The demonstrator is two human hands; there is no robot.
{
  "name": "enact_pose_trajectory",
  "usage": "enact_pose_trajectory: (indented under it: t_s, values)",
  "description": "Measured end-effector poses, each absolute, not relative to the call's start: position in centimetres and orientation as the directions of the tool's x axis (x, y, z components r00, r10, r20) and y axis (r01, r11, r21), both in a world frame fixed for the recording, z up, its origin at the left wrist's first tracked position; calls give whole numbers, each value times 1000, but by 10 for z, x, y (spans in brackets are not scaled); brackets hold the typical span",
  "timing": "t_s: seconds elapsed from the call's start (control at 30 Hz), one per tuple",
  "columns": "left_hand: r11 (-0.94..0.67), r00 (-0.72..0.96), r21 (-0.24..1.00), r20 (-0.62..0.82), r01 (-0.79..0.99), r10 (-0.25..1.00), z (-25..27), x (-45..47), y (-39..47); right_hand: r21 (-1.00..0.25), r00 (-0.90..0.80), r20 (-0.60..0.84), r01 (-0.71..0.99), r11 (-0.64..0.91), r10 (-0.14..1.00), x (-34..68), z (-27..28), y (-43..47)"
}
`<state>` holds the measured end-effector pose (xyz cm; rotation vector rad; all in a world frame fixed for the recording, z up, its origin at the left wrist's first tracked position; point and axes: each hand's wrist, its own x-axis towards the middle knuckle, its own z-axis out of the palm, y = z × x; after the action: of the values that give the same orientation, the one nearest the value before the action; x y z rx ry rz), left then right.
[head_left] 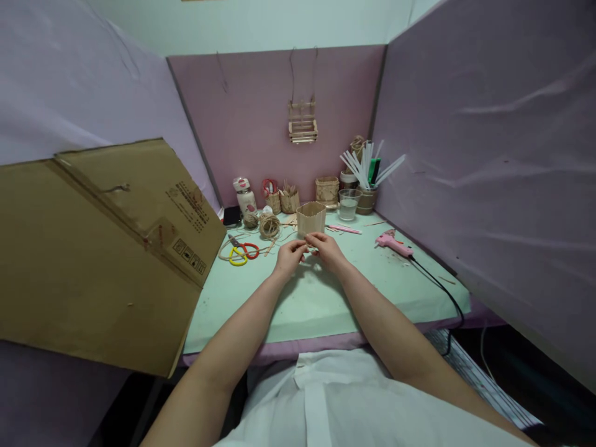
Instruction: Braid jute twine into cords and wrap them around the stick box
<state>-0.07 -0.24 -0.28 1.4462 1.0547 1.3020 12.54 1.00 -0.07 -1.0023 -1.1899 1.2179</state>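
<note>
Both hands meet over the middle of the pale green tabletop, fingertips pinched together. My left hand (291, 256) and my right hand (325, 249) are closed around something small that their fingers hide; it may be a thin stick or a bit of twine. Right behind them stands an upright container made of wooden sticks (311, 218), its lower edge partly covered by my fingers. To the left lie scissors with a red and a yellow handle (243, 251) and a ball of twine (269, 226). A pink pen (344, 229) rests to the right of the container.
A pink glue gun (395, 244) with a black cord lies at right. Along the back stand a bottle (245, 197), stick holders (289, 200), a cup of clear liquid (348, 205) and white glue sticks (361, 164). A large cardboard sheet (116, 248) leans at left.
</note>
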Motion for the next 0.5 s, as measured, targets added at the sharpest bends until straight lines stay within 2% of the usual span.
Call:
enact_pose_trajectory:
  t_s: [0.13, 0.33, 0.43, 0.5]
  values:
    - [-208, 102, 976, 201, 60, 974, -3, 1, -4, -972, -22, 182, -153, 176, 983, 126, -3, 12]
    - [-154, 187, 987, 145, 33, 972, -5, 9, -9, -977, 242, 128, -135, 164, 962, 132, -7, 19]
    - [-164, 188, 986, 155, 38, 970, -6, 10, -10, -991, 248, 104, -56, 121, 963, 134, -11, 23]
    - [-175, 146, 984, 168, 35, 975, -5, 8, -8, -986, 263, 164, 59, 154, 951, 133, -12, 23]
